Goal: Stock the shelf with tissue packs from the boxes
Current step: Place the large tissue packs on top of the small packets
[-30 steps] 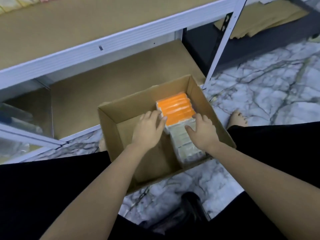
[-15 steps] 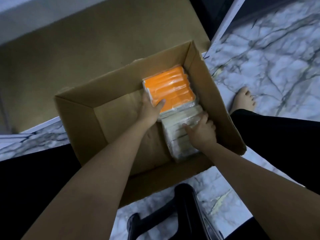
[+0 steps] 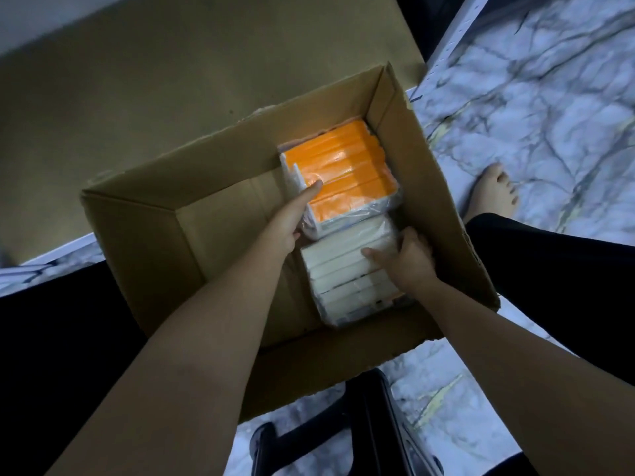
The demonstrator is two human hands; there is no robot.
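Open cardboard box (image 3: 144,231) on the marble floor (image 3: 549,108), flaps up, set between two black-clad legs, its far side against the low brown shelf board (image 3: 171,84). Two bundles of tissue packs packed along the right side inside: orange-topped bundle (image 3: 347,173) in the far right corner, wrapped in clear film, and a white bundle (image 3: 347,280) just near of it, touching it, running to the near wall. Left half of the box floor bare cardboard. Left hand (image 3: 292,221) reaching in from the near left, thumb laid on the orange top near its left edge, fingers gone down the bundle's left side and out of sight, so gripping the orange-topped bundle as far as can be told. Right hand (image 3: 405,259) down at the right of the white bundle, fingers curled over its far right corner by the seam between the two bundles, thumb flat on the white top; pinching the film or only pressing, hard to tell in the dim light. Both bundles resting in the box, neither lifted clear. White metal shelf upright (image 3: 457,32) slanting at the far right. Bare foot (image 3: 494,190) on the floor right of the box. Black stool or step frame (image 3: 371,424) at the near edge, partly under the box's near wall.
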